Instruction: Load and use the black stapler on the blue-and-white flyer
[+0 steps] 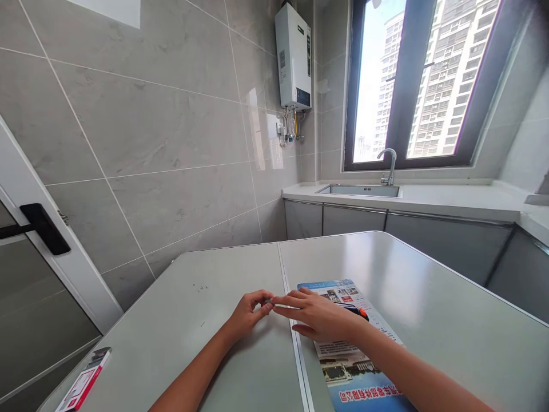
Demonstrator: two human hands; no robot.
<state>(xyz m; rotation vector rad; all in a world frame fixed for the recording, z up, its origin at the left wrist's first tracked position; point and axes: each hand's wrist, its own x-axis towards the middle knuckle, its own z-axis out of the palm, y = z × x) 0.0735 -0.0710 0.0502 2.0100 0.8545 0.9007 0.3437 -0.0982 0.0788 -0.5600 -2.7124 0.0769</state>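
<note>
Lower centre: left hand (247, 313) grip pinched on a tiny dark item (268, 300), right hand (318, 316) grip loose, fingertips touching it, above leaflet (355, 377) on grey surface (429, 297).

Only two hands and two forearms of the person were in view; the left hand (247, 313) was bare and slender, with thin fingers; the left forearm (201, 369), coming in from the 7 o'clock edge, was uncovered along all its visible length; the right hand (319, 316) was bare too, its back smooth and plain; the right forearm (412, 372), from 5 o'clock, was likewise sleeveless to the edge; the nails were too small to judge.
</note>
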